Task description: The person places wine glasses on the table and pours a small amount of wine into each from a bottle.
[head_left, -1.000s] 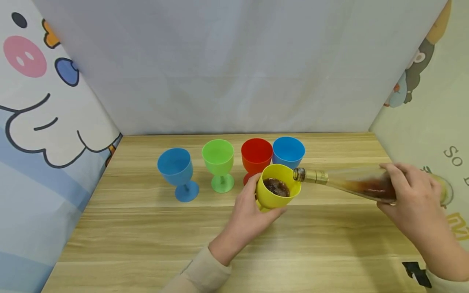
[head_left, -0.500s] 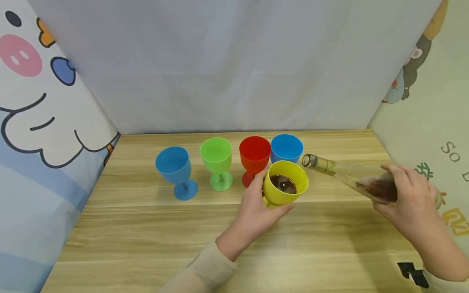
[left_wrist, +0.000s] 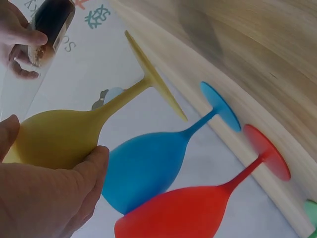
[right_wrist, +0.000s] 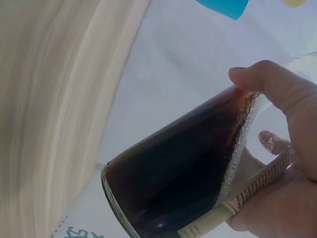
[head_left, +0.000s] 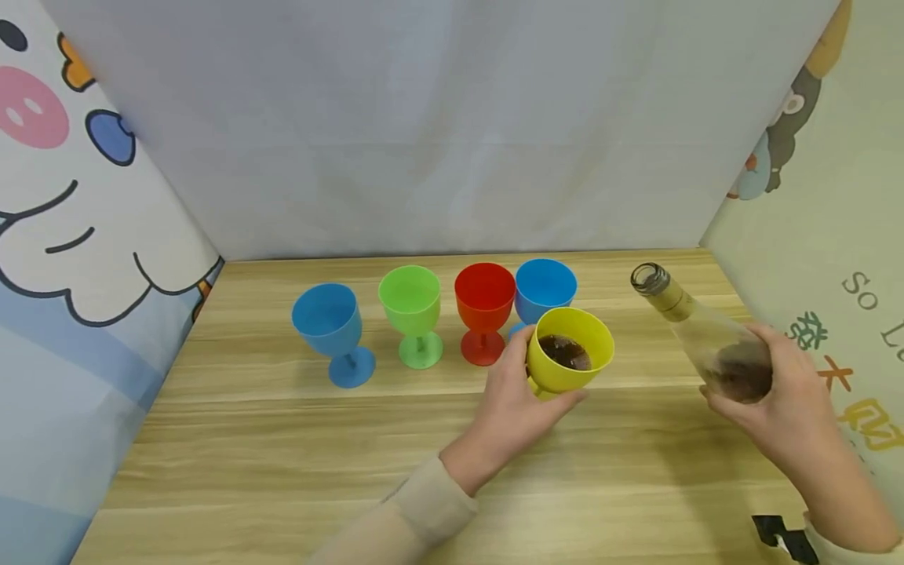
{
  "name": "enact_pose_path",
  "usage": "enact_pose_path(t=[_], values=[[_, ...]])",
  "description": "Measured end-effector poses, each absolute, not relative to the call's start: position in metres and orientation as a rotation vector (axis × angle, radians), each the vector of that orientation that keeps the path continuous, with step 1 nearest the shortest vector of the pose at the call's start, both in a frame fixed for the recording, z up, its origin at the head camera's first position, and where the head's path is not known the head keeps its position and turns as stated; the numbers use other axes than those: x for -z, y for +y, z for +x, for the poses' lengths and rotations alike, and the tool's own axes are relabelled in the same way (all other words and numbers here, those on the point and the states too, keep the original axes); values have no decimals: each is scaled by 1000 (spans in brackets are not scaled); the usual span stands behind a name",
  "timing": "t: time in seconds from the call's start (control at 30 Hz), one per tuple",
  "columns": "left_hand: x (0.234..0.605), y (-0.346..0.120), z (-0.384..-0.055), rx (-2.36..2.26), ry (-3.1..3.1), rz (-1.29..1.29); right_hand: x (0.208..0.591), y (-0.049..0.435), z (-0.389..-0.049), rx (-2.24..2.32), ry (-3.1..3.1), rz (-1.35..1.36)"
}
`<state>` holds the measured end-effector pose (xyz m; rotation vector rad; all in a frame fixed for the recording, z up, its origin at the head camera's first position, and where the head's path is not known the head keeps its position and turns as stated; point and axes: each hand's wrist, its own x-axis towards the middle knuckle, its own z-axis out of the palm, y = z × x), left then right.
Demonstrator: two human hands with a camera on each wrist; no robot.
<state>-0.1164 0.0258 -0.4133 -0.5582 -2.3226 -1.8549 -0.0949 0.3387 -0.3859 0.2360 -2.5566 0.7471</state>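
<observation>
My left hand (head_left: 519, 404) grips a yellow goblet (head_left: 570, 345) by its bowl, with dark brown liquid inside. In the left wrist view the yellow goblet's foot (left_wrist: 156, 77) hangs above the table. To the right, my right hand (head_left: 794, 400) holds a clear glass bottle (head_left: 713, 333) around its body, neck tilted up to the left, its mouth apart from the goblet. Dark liquid (right_wrist: 178, 163) with froth at its surface fills the lower part of the bottle in the right wrist view, beside a paper label (right_wrist: 237, 196).
Behind the yellow goblet stand a blue goblet (head_left: 545, 286) and a red goblet (head_left: 484, 298). Further left are a green goblet (head_left: 410, 302) and another blue goblet (head_left: 328, 318). A wooden table (head_left: 282, 471) meets a pale cloth backdrop (head_left: 452, 141). A black object (head_left: 784, 537) lies at the lower right.
The bottle has moved right, away from the yellow goblet, and its neck has tipped upward. The yellow goblet has shifted right in my left hand.
</observation>
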Motion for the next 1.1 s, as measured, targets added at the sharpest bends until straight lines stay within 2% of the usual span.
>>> enact_pose_path(t=[0.87, 1.1], values=[[426, 75, -140, 1754, -2391, -506, 391, 311, -77, -1053, -2566, -169], [430, 82, -145, 1713, -2422, -505, 396, 305, -75, -1097, -2513, -148]])
